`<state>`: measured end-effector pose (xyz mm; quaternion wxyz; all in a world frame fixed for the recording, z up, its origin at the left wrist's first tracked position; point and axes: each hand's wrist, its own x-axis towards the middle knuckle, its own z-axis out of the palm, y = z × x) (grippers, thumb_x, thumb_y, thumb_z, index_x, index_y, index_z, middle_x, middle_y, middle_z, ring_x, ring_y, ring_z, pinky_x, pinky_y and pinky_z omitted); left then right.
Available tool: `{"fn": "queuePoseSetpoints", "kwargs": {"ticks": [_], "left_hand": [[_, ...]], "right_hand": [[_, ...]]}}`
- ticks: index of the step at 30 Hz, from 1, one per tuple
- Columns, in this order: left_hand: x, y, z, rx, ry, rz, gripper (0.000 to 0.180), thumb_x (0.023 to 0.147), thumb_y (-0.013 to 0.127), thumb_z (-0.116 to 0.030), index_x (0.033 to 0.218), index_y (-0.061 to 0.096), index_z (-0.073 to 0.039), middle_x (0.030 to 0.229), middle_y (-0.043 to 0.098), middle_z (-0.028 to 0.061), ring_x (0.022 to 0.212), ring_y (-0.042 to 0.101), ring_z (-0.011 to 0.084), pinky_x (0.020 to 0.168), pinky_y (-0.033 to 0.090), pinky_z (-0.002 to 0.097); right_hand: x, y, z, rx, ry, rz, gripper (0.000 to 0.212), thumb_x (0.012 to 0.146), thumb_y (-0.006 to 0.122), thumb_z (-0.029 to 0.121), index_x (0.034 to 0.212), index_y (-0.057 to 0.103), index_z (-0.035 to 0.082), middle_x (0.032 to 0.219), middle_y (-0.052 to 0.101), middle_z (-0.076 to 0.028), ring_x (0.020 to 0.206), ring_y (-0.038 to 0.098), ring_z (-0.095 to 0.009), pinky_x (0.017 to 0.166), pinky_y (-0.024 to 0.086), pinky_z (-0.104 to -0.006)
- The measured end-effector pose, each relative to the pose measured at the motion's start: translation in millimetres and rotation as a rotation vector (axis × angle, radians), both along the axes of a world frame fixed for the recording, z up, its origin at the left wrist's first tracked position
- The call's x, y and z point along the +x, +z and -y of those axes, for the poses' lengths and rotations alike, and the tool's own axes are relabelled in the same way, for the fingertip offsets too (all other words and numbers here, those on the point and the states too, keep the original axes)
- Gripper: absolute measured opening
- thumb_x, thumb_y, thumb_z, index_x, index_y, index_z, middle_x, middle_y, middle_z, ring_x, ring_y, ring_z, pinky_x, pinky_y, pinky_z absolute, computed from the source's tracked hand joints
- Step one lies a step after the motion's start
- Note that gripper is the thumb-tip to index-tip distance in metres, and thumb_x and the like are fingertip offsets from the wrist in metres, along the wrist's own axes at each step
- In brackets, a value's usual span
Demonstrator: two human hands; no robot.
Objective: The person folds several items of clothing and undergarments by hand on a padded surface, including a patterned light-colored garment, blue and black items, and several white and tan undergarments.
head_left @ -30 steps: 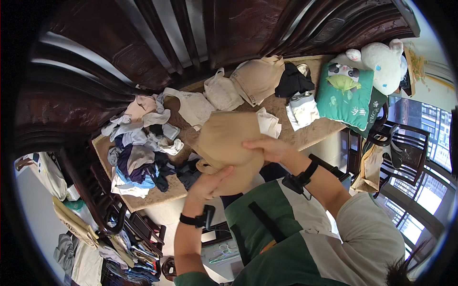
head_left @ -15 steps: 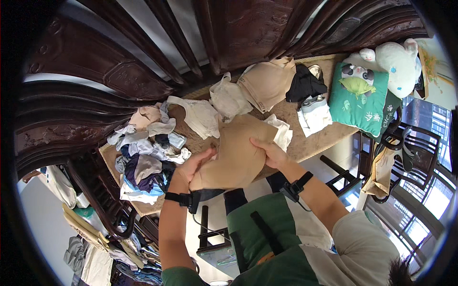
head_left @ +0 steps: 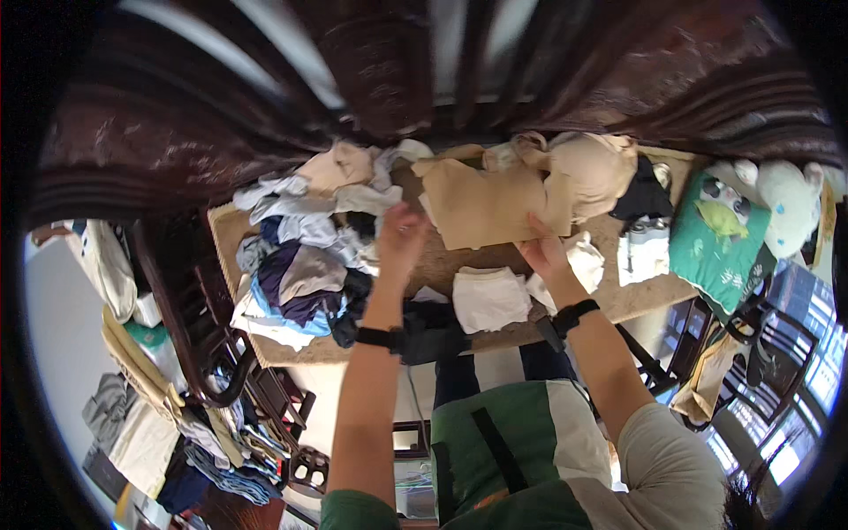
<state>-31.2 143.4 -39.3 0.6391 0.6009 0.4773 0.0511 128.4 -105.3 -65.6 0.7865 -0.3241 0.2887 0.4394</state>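
Note:
A smooth beige bra [head_left: 481, 201] is spread out over the far middle of the brown padded seat, partly over other garments. My right hand [head_left: 543, 249] pinches its near right edge, the thumb on top of the cloth. My left hand [head_left: 404, 237] is beside its left edge, smeared by motion, and whether it touches the cloth cannot be told. Behind the right side of the bra lies a rounded beige cup garment [head_left: 596, 172]. Nearer me, a folded white garment [head_left: 490, 299] rests on the seat, with another white piece [head_left: 583, 261] by my right wrist.
A mixed heap of clothes [head_left: 300, 274] covers the seat's left end. To the right lie a black garment [head_left: 643, 194], a folded white one [head_left: 645, 252], a green cushion [head_left: 715, 238] and a white plush toy [head_left: 791, 212]. A dark carved wooden backrest [head_left: 380, 71] rises behind.
The beige bra has gone from in front of me to the far part of the seat. My left hand has moved away from it; my right still holds it. The view has shifted.

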Motion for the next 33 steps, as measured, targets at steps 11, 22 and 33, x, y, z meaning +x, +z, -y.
{"fn": "queuePoseSetpoints", "kwargs": {"ticks": [11,22,33], "left_hand": [[-103.6,34.3,-37.5,0.741,-0.021,-0.048,0.014,0.082,0.064,-0.003,0.096,0.065,0.0,0.083,0.065,0.0115,0.07,0.063,0.0203,0.063,0.05,0.0328],[-1.4,-13.0,-153.3,0.851,0.002,-0.244,0.052,0.076,0.073,-0.024,0.119,0.049,-0.007,0.118,0.051,0.0165,0.095,0.06,0.0379,0.077,0.052,0.045],[-41.2,33.7,-144.1,1.052,-0.072,-0.126,0.021,0.085,0.062,-0.014,0.106,0.059,-0.011,0.112,0.059,0.0131,0.092,0.062,0.0381,0.074,0.053,0.0435]], "right_hand": [[9.2,-10.8,13.6,-0.568,0.468,-0.046,0.028,0.094,0.057,0.029,0.11,0.049,0.008,0.099,0.054,-0.006,0.088,0.054,-0.02,0.086,0.048,-0.0448],[-118.9,120.5,-20.4,-0.488,0.765,0.421,0.034,0.092,0.058,0.016,0.123,0.052,0.005,0.109,0.063,-0.008,0.103,0.061,-0.02,0.089,0.049,-0.0345],[-164.4,160.8,-67.0,-0.535,0.95,0.886,0.018,0.094,0.057,0.007,0.11,0.057,0.0,0.099,0.067,-0.008,0.093,0.065,-0.014,0.08,0.051,-0.0272]]}}
